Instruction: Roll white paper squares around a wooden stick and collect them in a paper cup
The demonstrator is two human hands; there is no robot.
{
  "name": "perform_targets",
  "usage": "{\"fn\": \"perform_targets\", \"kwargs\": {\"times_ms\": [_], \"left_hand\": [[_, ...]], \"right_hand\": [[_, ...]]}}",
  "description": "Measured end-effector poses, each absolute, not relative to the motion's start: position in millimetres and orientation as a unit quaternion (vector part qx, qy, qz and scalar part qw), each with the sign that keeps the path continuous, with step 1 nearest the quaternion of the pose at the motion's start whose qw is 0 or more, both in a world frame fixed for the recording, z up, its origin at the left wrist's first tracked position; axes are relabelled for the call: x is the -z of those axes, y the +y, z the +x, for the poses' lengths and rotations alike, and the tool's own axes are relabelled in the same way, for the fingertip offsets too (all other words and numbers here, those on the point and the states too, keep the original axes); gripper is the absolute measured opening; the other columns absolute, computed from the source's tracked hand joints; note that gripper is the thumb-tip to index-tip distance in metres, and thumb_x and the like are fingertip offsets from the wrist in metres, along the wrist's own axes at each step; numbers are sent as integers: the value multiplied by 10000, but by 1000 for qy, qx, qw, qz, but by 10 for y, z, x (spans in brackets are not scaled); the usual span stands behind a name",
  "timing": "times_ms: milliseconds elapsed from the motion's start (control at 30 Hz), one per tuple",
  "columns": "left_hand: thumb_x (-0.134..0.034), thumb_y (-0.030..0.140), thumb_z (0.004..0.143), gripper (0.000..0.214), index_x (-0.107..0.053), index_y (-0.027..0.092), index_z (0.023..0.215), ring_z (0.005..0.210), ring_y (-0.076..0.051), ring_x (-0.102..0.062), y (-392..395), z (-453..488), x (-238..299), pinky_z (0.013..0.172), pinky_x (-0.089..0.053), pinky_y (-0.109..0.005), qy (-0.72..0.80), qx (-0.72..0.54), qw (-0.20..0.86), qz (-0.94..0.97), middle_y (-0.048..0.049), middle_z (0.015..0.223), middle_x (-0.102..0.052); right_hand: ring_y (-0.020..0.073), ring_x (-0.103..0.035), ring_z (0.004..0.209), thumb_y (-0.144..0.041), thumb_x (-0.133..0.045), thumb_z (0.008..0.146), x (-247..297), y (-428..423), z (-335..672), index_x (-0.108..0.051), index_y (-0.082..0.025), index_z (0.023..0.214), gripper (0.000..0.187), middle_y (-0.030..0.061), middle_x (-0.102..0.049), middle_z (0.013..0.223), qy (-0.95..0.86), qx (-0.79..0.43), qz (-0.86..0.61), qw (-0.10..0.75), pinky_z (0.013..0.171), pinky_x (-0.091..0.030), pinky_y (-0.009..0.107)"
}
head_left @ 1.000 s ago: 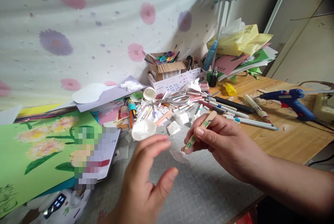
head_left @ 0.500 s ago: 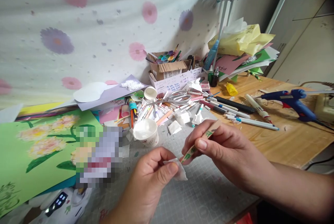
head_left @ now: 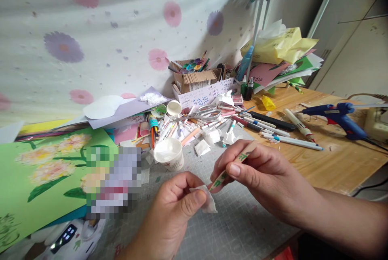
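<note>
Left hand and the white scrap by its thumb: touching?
Touching. The head view shows the left hand pinching the white scrap between thumb and fingers; its free edge shows past the thumb tip.

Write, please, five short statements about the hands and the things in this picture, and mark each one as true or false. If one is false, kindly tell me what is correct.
1. The left hand pinches a small, thin, white, paper-like piece. True.
2. The right hand holds a red marker. False: it holds a flat wooden stick with green print.
3. A green paper sheet painted with pale flowers lies at the left of the picture. True.
4. The nearer white paper cup stands on that green sheet. False: it stands on the grey gridded mat.
5. A blue plastic glue gun lies on the wooden tabletop at the right. True.
</note>
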State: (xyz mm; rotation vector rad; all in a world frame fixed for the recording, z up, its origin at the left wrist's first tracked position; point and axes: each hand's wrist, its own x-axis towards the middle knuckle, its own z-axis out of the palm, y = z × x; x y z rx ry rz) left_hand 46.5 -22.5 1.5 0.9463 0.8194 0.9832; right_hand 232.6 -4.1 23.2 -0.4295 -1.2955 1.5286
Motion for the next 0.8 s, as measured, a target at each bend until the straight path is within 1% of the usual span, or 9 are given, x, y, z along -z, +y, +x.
{"fn": "perform_targets", "kwargs": {"times_ms": [333,467,800], "left_hand": [[-761,353,758,179,-693,190,730,697,-143,-554,-234,456,-11,701,-398,-243,372,-434,704,422,1,670,-679],[-771,343,747,177,-691,186,725,679,-138,-558,-230,457,-4,688,-405,-239,370,-433,705,423,3,662,-679],[-802,329,711,198,-672,179,695,627,-123,-539,-246,473,-39,628,-399,-233,391,-444,695,408,23,624,-654]], "right_hand": [[121,-649,704,-220,-597,923,-229,-36,2336,-622,-166,872,79,14,-638,759,-559,-626,-183,512,657,-561,257],[117,-651,715,-195,-576,931,-264,-51,2348,-615,-159,885,70,19,-645,775,-585,-606,-197,502,683,-560,259],[167,-663,791,-183,-559,932,-295,-99,2384,-610,-150,882,79,72,-679,825,-697,-470,-229,490,706,-539,299]]}}
